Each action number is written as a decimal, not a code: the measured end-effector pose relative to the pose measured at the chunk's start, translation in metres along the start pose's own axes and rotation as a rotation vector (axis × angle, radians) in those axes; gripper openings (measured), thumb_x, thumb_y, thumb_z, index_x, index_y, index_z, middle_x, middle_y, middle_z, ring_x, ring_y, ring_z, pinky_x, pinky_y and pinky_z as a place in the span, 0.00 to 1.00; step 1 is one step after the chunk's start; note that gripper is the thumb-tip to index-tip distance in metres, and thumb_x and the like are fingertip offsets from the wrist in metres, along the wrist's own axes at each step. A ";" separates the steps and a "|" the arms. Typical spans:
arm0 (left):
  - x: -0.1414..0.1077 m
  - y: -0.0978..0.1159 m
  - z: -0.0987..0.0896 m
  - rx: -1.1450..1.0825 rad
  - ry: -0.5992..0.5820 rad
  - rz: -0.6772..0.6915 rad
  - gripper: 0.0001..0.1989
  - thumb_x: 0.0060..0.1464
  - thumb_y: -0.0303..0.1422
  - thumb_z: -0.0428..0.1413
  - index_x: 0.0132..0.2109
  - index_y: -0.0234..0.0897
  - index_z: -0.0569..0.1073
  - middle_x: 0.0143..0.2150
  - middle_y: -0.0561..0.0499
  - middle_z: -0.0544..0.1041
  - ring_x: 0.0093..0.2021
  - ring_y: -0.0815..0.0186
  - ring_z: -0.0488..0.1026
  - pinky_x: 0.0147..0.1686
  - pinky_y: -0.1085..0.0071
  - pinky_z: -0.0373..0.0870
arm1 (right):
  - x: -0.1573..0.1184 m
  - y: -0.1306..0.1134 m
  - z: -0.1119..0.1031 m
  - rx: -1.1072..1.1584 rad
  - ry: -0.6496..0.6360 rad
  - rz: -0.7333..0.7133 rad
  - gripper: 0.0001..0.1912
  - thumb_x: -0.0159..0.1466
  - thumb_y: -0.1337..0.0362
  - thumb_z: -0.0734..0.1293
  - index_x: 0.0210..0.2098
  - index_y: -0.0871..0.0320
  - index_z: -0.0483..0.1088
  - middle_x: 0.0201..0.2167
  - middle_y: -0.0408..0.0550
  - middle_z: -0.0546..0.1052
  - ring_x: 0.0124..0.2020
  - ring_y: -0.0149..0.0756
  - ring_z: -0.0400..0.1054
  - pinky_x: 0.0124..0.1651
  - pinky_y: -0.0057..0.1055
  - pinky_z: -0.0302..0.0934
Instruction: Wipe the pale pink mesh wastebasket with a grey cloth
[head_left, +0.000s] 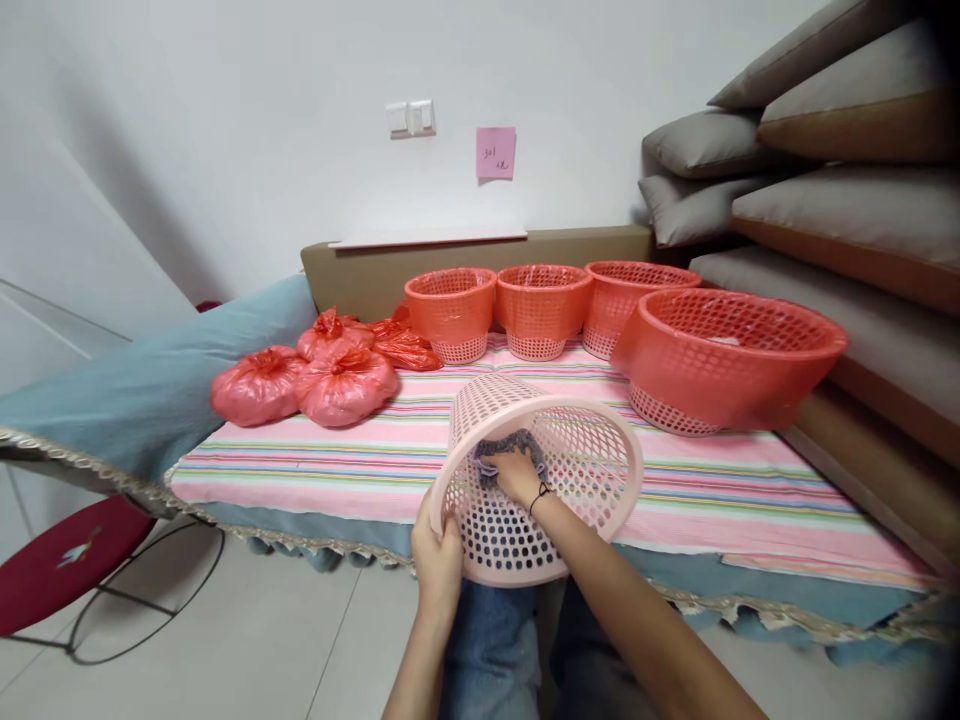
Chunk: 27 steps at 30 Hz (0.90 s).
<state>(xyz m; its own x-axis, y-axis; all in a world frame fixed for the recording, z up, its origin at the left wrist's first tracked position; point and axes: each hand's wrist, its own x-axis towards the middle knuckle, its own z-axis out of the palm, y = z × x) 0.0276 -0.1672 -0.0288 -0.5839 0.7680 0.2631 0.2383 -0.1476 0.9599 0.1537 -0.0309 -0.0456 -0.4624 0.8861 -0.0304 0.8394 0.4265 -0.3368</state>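
Observation:
A pale pink perforated basket is tilted with its mouth toward me, over my knees at the front edge of the cloth-covered surface. My left hand grips its rim at the lower left, thumb inside. My right hand reaches into the basket and presses a dark grey-purple cloth against the inner wall near the bottom. Some fingers of that hand are partly sunk in the cloth. A dark band is round my right wrist.
Several pink baskets lined with red bags, one of them nearest, stand at the back and right. Tied red bags lie left. Cushions are stacked right. A round red stool stands at lower left.

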 end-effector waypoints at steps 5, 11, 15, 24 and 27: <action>0.008 0.001 -0.001 0.022 0.004 0.005 0.23 0.46 0.28 0.54 0.51 0.33 0.78 0.51 0.40 0.81 0.55 0.53 0.76 0.60 0.55 0.68 | -0.075 -0.005 -0.007 0.072 -0.073 -0.076 0.37 0.59 0.77 0.57 0.63 0.40 0.67 0.64 0.43 0.71 0.67 0.49 0.59 0.68 0.54 0.45; 0.025 0.026 0.001 0.065 -0.087 0.111 0.23 0.42 0.26 0.51 0.46 0.37 0.80 0.46 0.46 0.83 0.52 0.53 0.78 0.58 0.57 0.71 | -0.171 -0.003 -0.003 0.264 -0.238 -0.148 0.41 0.54 0.76 0.58 0.63 0.37 0.67 0.69 0.40 0.63 0.72 0.57 0.48 0.69 0.65 0.38; 0.044 0.054 -0.003 0.151 -0.193 0.227 0.26 0.38 0.25 0.49 0.44 0.37 0.81 0.42 0.48 0.84 0.48 0.53 0.79 0.55 0.58 0.73 | -0.198 -0.001 0.001 0.208 -0.241 -0.155 0.36 0.58 0.74 0.58 0.60 0.36 0.70 0.70 0.39 0.61 0.72 0.57 0.47 0.70 0.65 0.36; 0.070 0.085 -0.008 0.200 -0.300 0.336 0.35 0.41 0.22 0.51 0.59 0.39 0.74 0.57 0.46 0.78 0.59 0.56 0.74 0.62 0.59 0.65 | -0.185 0.019 -0.002 0.093 -0.167 -0.093 0.29 0.60 0.68 0.62 0.59 0.40 0.72 0.70 0.42 0.61 0.73 0.61 0.40 0.71 0.64 0.32; 0.055 0.062 -0.005 0.093 -0.229 0.235 0.33 0.47 0.28 0.54 0.63 0.37 0.69 0.59 0.41 0.77 0.59 0.54 0.74 0.60 0.57 0.68 | -0.180 0.023 0.002 0.175 -0.164 -0.078 0.35 0.55 0.69 0.63 0.60 0.35 0.70 0.68 0.39 0.63 0.72 0.59 0.46 0.71 0.61 0.38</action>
<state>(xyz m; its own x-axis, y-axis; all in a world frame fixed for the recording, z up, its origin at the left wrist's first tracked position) 0.0067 -0.1374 0.0452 -0.3177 0.8413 0.4374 0.4213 -0.2880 0.8600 0.2558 -0.1811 -0.0501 -0.5758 0.8046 -0.1451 0.7438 0.4419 -0.5015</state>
